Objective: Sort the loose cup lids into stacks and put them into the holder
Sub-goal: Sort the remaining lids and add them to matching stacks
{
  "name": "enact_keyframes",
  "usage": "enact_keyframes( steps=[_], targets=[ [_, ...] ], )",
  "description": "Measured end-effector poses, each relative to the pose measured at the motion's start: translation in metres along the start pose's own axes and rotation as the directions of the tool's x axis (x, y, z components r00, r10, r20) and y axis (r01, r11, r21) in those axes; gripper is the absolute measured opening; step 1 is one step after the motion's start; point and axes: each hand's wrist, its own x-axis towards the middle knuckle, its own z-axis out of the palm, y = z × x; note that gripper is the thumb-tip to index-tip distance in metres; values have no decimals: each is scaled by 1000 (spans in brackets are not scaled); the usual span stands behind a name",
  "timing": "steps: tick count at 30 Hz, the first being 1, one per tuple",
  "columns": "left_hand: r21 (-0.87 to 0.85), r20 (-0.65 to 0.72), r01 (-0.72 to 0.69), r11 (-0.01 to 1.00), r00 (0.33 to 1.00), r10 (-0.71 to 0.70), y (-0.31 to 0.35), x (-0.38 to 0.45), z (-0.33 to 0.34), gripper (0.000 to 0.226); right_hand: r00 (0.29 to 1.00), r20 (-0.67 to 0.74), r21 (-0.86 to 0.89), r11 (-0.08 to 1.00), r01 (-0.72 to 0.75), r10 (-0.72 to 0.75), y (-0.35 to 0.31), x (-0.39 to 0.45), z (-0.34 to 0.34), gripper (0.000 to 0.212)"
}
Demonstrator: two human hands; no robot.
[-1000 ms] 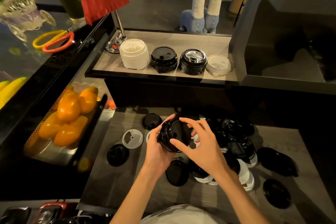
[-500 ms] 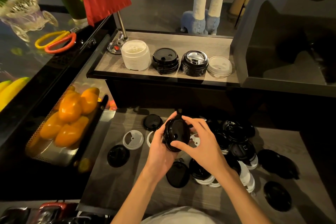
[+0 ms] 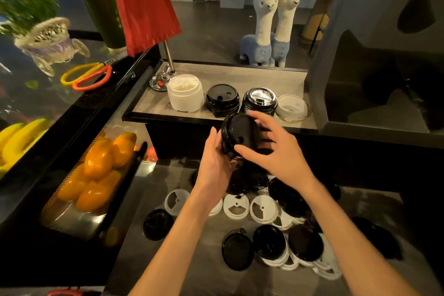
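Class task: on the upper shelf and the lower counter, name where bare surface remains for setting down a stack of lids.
Shelf: bare strip behind the four stacks, white stack to flat white lid. Counter: bare near the front edge. Crowded: the loose lids in the middle.

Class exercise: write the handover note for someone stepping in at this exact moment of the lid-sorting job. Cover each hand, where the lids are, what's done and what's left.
Left hand and right hand together grip a stack of black lids, held in the air just in front of the raised shelf.
Done: four stacks stand on the shelf: tall white stack, black stack, shiny-topped black stack, low white stack.
Left: place the held stack, then sort the loose lids, black and white, on the lower counter.
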Motion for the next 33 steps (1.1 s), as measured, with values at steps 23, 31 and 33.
enact_keyframes(
  steps=[23, 31, 33],
  targets=[
    [445, -230, -90, 891, 950, 210, 48, 71, -37, 42, 879, 435, -580, 807, 108, 194, -26, 208, -20, 67],
    [474, -212, -85, 876, 955, 208, 47, 77, -41, 39, 857, 461, -633, 762, 137, 229, -23, 208, -12, 72],
    [478, -211, -88, 874, 954, 212, 47, 79, -42, 39, 854, 465, -644, 751, 145, 233, -24, 209, -12, 73]
  ],
)
